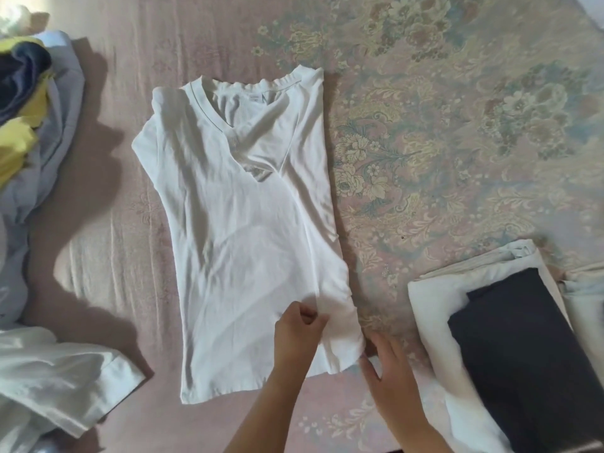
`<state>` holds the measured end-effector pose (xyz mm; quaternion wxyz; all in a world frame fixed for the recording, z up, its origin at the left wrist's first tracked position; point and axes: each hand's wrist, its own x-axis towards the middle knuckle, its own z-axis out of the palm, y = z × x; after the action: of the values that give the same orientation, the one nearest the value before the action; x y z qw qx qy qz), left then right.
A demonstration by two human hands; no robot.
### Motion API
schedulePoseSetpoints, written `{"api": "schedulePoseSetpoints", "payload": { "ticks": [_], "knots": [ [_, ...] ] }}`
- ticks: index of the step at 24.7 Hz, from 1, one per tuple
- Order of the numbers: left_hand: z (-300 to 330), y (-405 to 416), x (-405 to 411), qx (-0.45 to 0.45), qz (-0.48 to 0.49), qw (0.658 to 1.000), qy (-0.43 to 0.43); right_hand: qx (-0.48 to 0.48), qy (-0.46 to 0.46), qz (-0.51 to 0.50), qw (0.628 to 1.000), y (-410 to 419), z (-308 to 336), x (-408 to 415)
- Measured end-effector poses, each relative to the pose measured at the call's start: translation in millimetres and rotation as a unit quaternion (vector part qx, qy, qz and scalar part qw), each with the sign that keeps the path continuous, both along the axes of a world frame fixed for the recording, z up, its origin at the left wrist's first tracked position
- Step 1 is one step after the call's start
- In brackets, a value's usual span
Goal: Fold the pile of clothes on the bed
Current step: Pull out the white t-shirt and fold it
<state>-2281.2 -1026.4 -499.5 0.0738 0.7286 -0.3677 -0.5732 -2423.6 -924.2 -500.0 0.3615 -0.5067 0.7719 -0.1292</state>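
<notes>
- An unfolded pile (29, 132) of clothes is being left along the left edge of the bed (441, 142): dark blue, yellow and pale blue pieces are seen bunched together, none of them folded.
- A crumpled white garment (55, 377) is lying at the near left corner of the bed, also not yet dealt with.
- A white V-neck shirt (242, 230) is being worked on in the middle of the bed, collar toward the far edge and hem toward the near edge; both sides appear to be turned in already, so the piece is being narrowed into a long strip.
- The left hand (295, 335) is being kept on the shirt near its lower right side, fingers curled; its grip seems to be pinching a fold of the white cloth.
- The right hand (390, 371) is being held just beside the shirt's lower right corner, fingers straight and spread, its grip wide, with only the fingertips touching the hem.
- A folded stack (510, 354) is being built at the near right corner of the bed: a dark piece on white ones, with another pale fold at the right edge.
- The task is judged to be partly done: a few pieces are folded, one is in hand with its lengthwise folds still to be made, and the larger share is waiting on the left.
</notes>
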Motion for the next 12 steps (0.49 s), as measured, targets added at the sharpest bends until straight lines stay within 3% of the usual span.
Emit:
{"api": "schedulePoseSetpoints", "payload": {
  "ticks": [5,12],
  "knots": [
    [0,48,-3,0.007,0.053,0.998,0.014,-0.053,0.009,0.080,0.995,-17,6,-6],
    [0,88,-17,-0.001,0.250,0.962,0.106,-0.118,0.082,0.094,0.985,9,6,-17]
  ]
}}
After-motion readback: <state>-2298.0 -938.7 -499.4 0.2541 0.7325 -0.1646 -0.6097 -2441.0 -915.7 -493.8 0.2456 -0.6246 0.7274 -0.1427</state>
